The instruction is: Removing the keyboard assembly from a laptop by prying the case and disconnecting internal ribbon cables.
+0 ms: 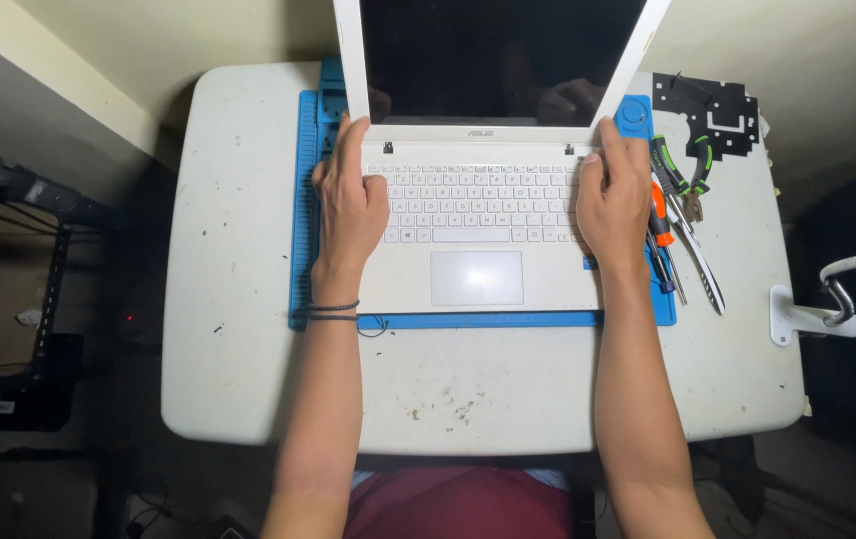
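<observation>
An open white laptop (478,215) with a dark screen (493,55) sits on a blue work mat (304,200) on a white table (238,339). My left hand (350,200) lies flat on the left side of the keyboard deck, its fingers reaching up to the left hinge corner. My right hand (612,195) rests on the right side of the deck, fingers by the right hinge. Both hands press on the laptop's base and hold nothing else. A dark cord bracelet circles my left wrist.
To the right of the laptop lie green-handled pliers (682,175), an orange-handled screwdriver (659,225), metal tweezers (702,265) and a black flat bracket (712,110). A white lamp clamp (807,319) grips the table's right edge. Dark shelving (18,299) stands to the left.
</observation>
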